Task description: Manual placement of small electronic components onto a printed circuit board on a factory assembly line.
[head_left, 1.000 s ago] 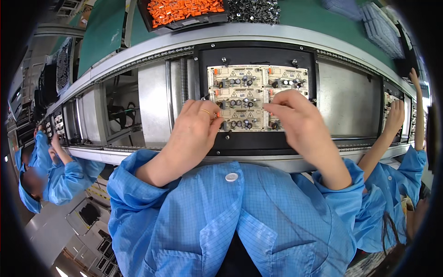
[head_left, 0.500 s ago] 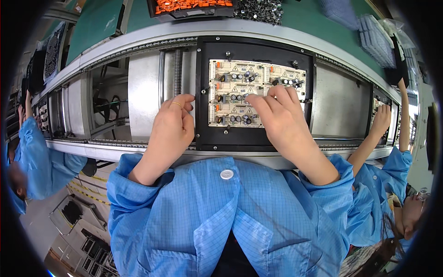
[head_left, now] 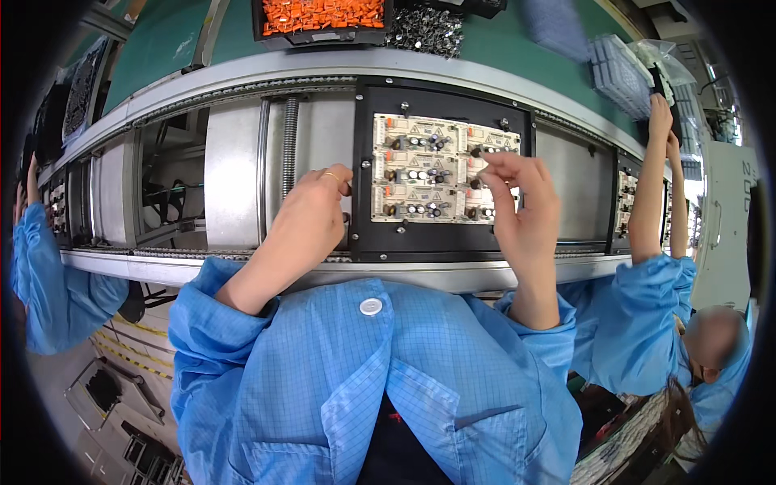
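A cream circuit board panel (head_left: 416,153), carrying rows of capacitors and small orange parts, lies in a black carrier frame (head_left: 449,239) in front of me. Over the panel's right side is my right hand (head_left: 529,202), thumb and index finger curled toward each other in a pinch. Whatever lies between their tips is too small to make out. My left hand (head_left: 311,212) is closed at the carrier's left edge, back of the hand up and a ring on one finger. Its curled fingers hide anything inside.
Beyond the metal conveyor rail (head_left: 242,71) stand a black bin of orange parts (head_left: 323,16) and a pile of small metallic parts (head_left: 424,32). Clear plastic trays (head_left: 618,77) sit at the far right. Co-workers in blue work on both sides, one arm (head_left: 647,194) reaching across at right.
My right hand has lifted from the panel's middle and shifted right, its fingers now turned left. My left hand stays closed by the carrier. The right-hand co-worker's arm now reaches toward the trays.
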`<state>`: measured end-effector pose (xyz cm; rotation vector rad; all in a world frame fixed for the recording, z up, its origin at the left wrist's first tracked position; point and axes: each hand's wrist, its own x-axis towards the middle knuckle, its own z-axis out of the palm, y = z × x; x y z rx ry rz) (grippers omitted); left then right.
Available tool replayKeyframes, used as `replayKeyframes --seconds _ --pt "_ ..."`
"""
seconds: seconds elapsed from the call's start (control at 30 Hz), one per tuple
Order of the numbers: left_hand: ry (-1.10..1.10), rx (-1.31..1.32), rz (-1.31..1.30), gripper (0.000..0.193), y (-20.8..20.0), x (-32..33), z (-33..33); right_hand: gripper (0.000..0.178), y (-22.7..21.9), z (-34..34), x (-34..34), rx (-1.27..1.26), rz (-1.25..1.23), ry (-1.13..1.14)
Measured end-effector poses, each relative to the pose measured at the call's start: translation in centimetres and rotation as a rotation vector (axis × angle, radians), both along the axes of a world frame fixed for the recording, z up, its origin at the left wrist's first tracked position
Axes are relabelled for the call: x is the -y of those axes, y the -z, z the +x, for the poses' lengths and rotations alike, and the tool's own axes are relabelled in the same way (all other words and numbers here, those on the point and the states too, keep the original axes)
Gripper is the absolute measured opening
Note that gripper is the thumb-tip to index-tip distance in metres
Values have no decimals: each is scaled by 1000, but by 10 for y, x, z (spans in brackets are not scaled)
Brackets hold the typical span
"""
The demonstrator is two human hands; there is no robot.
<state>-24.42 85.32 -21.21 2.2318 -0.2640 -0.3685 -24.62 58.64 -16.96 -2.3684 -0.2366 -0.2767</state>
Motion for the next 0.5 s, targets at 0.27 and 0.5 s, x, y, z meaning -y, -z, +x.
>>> replayKeyframes --seconds 0.27,0.5 --pt "300 -86 -187 38 10 -41 33 15 3 -20 -127 -147 97 -298" --pt "543 -324 -437 42 52 -70 61 15 23 -19 -208 -531 21 -615"
